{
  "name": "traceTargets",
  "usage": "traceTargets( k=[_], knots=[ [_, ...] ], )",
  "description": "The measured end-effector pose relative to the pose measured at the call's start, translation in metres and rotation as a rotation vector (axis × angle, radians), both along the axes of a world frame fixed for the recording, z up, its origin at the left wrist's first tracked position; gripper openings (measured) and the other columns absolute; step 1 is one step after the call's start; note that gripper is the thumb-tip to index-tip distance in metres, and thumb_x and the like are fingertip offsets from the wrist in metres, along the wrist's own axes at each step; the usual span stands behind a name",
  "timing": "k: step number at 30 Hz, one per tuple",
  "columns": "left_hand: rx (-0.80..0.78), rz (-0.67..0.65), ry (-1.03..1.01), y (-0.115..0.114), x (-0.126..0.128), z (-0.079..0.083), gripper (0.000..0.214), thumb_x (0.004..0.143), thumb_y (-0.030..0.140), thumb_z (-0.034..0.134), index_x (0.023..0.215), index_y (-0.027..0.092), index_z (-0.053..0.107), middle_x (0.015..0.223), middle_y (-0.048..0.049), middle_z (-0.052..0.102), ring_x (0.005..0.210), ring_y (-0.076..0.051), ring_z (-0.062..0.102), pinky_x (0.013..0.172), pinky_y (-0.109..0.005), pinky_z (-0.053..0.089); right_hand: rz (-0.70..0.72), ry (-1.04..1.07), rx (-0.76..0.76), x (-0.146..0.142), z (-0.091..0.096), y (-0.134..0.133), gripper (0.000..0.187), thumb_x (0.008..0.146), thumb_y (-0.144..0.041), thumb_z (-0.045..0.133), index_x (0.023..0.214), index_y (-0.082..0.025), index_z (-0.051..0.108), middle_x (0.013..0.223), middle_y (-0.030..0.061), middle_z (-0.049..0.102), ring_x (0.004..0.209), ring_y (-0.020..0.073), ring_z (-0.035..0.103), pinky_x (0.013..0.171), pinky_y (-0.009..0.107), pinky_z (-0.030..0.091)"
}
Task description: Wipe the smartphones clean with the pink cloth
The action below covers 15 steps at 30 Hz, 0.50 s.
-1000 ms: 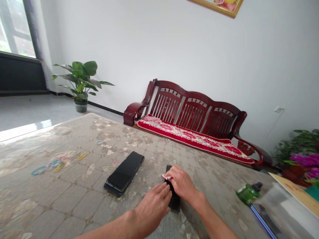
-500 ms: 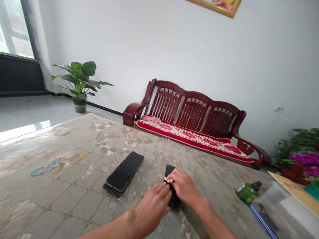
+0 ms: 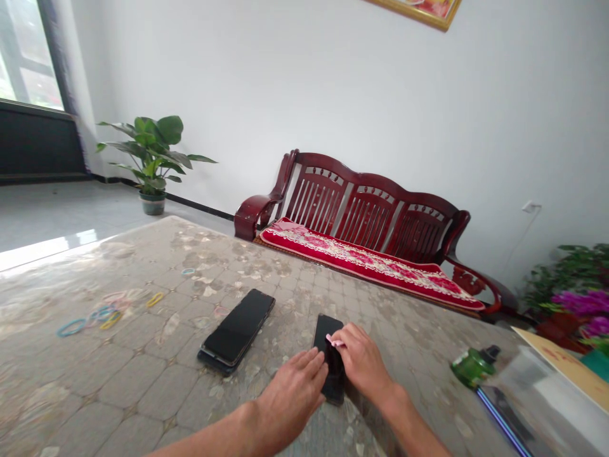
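A black phone (image 3: 328, 328) lies on the patterned tablecloth (image 3: 171, 317), its lower part partly covered by my hands. Along its left edge rests my left hand (image 3: 295, 387), palm down, fingers stretched out and touching the phone. My right hand (image 3: 359, 355) is closed over the phone's right side, pinching a small folded pink cloth (image 3: 334, 341) between thumb and fingers. Most of that cloth is hidden in the grip. To the left, another black phone (image 3: 240, 327) lies on top of a dark, flat, phone-sized object (image 3: 214, 363).
Several coloured bands (image 3: 102, 314) lie at the left. On the right are a green bottle (image 3: 473, 367) with a black top, a dark flat item with a blue edge (image 3: 504, 419) and a clear box (image 3: 547, 387). A wooden bench (image 3: 366, 206) stands beyond the table.
My right hand has moved a little to the right with the pink cloth, away from the left fingers, baring more of the phone's screen. The left hand has stayed nearly still.
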<state>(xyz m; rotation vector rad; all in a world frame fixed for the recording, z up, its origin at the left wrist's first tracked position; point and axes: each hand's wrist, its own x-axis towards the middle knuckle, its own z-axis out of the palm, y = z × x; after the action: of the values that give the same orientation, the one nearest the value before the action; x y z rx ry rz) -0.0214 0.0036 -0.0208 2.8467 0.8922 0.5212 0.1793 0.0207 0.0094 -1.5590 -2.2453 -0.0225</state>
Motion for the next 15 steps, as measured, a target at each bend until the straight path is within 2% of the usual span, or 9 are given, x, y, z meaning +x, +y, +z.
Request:
traceTargets(
  k=[4,8,10,15],
  knots=[
    [0.011,-0.001,0.021,0.001,0.0,0.0,0.04,0.098,0.032,0.054,0.13,0.009,0.057,0.137,-0.0185,0.058,0.131,-0.032,0.051,0.112,-0.044,0.039,-0.016,-0.025,0.012,0.005,0.0,0.009,0.024,0.098,-0.017,0.045,0.083,-0.023,0.063,0.087,0.002,0.063,0.086,0.0176,0.058,0.078,0.028,0.04],
    [0.021,-0.009,0.03,0.001,-0.001,0.0,0.041,0.097,0.031,0.056,0.133,0.01,0.056,0.14,-0.0188,0.056,0.132,-0.031,0.05,0.111,-0.043,0.039,-0.169,-0.052,0.047,0.004,-0.001,0.034,0.023,0.096,-0.015,0.047,0.087,-0.023,0.066,0.09,0.0041,0.065,0.088,0.0189,0.06,0.078,0.027,0.041],
    [0.014,-0.011,0.027,0.0,-0.001,-0.001,0.041,0.097,0.031,0.056,0.132,0.01,0.056,0.139,-0.0188,0.057,0.132,-0.031,0.05,0.111,-0.043,0.039,-0.206,-0.059,0.044,-0.002,-0.001,0.036,0.023,0.095,-0.014,0.048,0.084,-0.023,0.066,0.089,0.0042,0.065,0.087,0.0186,0.06,0.076,0.027,0.041],
    [0.007,-0.011,0.023,-0.001,0.0,0.001,0.041,0.097,0.031,0.055,0.131,0.008,0.058,0.137,-0.02,0.058,0.131,-0.033,0.05,0.111,-0.045,0.039,-0.056,-0.085,0.022,-0.014,0.002,0.022,0.026,0.097,-0.014,0.044,0.083,-0.024,0.064,0.088,0.0027,0.065,0.087,0.0173,0.06,0.077,0.025,0.04]
  ],
)
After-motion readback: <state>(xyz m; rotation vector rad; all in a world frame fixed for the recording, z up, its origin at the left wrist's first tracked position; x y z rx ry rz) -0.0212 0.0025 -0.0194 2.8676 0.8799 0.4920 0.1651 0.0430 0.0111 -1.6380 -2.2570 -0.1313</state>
